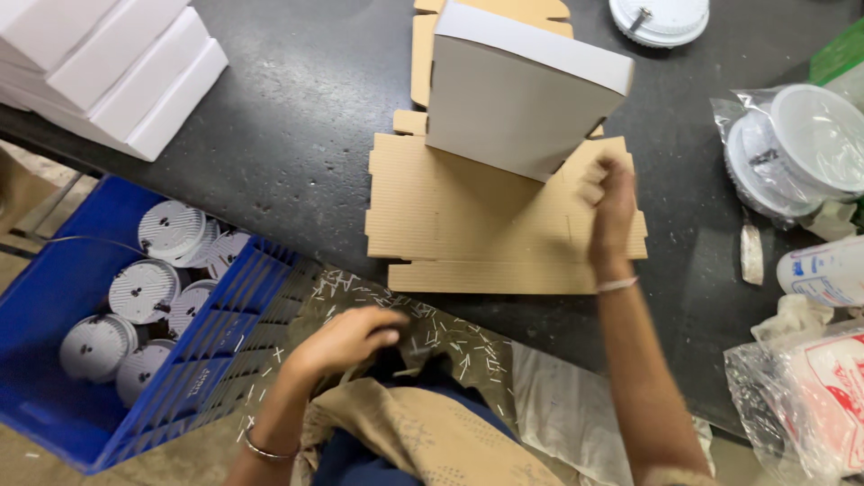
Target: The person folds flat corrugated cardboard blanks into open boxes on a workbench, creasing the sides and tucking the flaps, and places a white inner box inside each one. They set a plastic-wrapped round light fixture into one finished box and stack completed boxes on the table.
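A flat brown cardboard box blank [468,216] lies on the dark table [297,126]. One white-faced panel [517,94] of it stands raised, tilted toward me. My right hand [610,202] has its fingers closed on the lower right corner of that raised panel. My left hand [346,337] rests near my lap at the table's near edge, fingers curled on the patterned cloth; whether it holds anything is hidden.
White flat boxes [117,63] are stacked at the far left. A blue crate [54,297] with several round white discs [144,290] sits beside my left knee. Round white lamp parts in plastic bags [792,148] and a plastic bottle [823,270] lie at right.
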Action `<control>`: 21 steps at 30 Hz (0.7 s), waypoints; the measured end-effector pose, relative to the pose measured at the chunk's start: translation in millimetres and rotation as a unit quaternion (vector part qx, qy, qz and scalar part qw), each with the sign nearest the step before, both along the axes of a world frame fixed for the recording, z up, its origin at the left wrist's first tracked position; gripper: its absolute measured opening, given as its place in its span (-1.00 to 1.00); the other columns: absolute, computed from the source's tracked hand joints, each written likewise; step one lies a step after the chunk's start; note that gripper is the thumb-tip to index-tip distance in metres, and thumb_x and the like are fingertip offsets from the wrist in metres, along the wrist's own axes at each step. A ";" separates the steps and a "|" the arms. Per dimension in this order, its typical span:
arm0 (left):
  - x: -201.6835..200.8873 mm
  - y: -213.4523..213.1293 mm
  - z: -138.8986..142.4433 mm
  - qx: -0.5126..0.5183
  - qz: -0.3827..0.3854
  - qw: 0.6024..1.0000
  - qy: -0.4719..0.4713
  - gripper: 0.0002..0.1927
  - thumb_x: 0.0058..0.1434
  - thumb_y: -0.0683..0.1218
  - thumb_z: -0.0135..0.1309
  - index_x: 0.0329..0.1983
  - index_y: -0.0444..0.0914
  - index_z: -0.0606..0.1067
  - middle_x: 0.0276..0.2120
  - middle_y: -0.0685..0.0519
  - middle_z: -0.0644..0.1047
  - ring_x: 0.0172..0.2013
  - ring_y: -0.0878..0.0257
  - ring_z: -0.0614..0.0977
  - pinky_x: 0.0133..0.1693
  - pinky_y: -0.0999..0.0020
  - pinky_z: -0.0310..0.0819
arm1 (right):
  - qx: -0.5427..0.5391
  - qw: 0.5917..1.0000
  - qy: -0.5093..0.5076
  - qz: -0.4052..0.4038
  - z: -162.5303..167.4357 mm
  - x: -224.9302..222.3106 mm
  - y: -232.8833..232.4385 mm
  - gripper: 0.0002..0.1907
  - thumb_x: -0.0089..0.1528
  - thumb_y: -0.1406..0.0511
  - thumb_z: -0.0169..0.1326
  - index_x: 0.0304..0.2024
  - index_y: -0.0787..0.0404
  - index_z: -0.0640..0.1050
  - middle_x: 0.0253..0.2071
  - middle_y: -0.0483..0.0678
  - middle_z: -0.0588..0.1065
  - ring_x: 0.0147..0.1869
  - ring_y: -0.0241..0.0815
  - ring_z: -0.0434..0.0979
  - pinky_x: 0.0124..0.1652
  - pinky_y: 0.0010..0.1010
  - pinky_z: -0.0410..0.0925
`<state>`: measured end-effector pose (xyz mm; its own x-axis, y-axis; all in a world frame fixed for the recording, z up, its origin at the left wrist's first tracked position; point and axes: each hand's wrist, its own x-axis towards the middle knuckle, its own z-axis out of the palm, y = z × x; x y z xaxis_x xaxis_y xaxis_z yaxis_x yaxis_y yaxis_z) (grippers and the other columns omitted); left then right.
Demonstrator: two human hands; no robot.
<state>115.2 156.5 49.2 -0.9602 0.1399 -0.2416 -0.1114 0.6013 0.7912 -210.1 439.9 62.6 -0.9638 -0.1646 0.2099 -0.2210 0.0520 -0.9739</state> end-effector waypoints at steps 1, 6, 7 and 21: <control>-2.0 0.7 2.5 0.007 0.053 0.998 0.039 -0.63 0.24 -0.06 0.13 0.11 -0.22 0.55 0.01 -0.08 0.61 0.03 0.08 0.60 0.05 0.18 0.47 | -0.033 0.999 -0.015 0.021 3.2 -23.6 -0.7 -0.38 0.41 -0.17 -0.29 0.16 0.13 0.42 0.16 -0.17 0.37 0.24 -0.23 0.32 0.20 -0.15 0.21; -27.4 6.3 10.7 0.310 0.186 0.932 0.033 -0.46 0.38 0.11 0.00 0.32 -0.26 0.35 0.16 -0.12 0.54 0.14 0.07 0.59 0.16 0.16 0.48 | -0.210 0.958 -0.117 0.156 18.5 -79.6 -6.6 -0.35 0.46 -0.30 -0.32 0.14 0.07 0.29 0.14 -0.13 0.12 0.38 -0.06 0.15 0.48 0.30 -0.09; -33.9 6.3 11.3 0.405 0.190 0.892 0.061 -0.38 0.41 0.14 -0.02 0.40 -0.29 0.25 0.24 -0.16 0.47 0.21 0.03 0.54 0.20 0.13 0.45 | -0.237 0.947 -0.125 0.176 16.9 -76.8 -9.1 -0.28 0.54 -0.30 -0.29 0.07 0.23 0.30 0.06 0.00 0.07 0.35 0.02 0.18 0.53 0.33 0.00; -86.9 -31.4 -10.5 0.570 0.303 0.762 -0.051 -0.04 0.05 0.21 0.28 0.45 -0.22 0.19 0.18 -0.12 0.41 0.20 -0.03 0.44 0.11 -0.11 0.44 | -0.139 0.926 -0.344 0.072 -44.4 80.0 -0.3 -0.45 0.40 0.20 0.09 0.35 0.38 0.39 0.21 0.18 0.49 0.17 0.04 0.49 -0.02 -0.27 0.40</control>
<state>28.3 125.1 38.7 -0.9163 -0.1468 -0.3726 -0.1911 -0.6574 0.7289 -130.1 439.6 18.2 -0.8571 -0.3330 -0.3930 0.4723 -0.2034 -0.8576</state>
